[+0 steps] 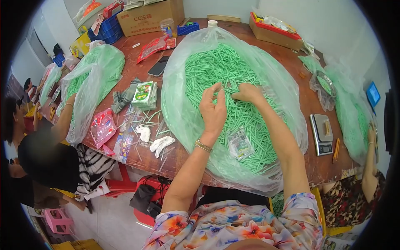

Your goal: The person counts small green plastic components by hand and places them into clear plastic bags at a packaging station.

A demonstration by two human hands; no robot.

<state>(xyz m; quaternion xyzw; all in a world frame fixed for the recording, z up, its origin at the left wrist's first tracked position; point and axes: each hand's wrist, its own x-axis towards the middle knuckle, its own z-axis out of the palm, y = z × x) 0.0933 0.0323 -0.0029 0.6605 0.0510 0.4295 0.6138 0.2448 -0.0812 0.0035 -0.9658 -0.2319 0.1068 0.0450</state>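
A large clear plastic bag (175,93) lies wide open on the table, full of short green sticks (218,59). Above the middle of the heap is my left hand (213,106), its fingers curved and apart, with a gold-coloured watch on the wrist. Just right of it, my right hand (247,92) reaches down into the sticks; its fingertips are partly hidden, so what they hold cannot be told. A printed clear packet (240,143) rests on the sticks below both hands. Left of the bag stands a stack of green and white packets (144,95).
A digital scale (322,134) bears a small tan piece. Left on the wooden table (181,170) lie a phone (158,66), a pink bag (103,127), crumpled white tissues (162,144) and loose sticks. Cardboard boxes stand behind. People work at similar bags on both sides.
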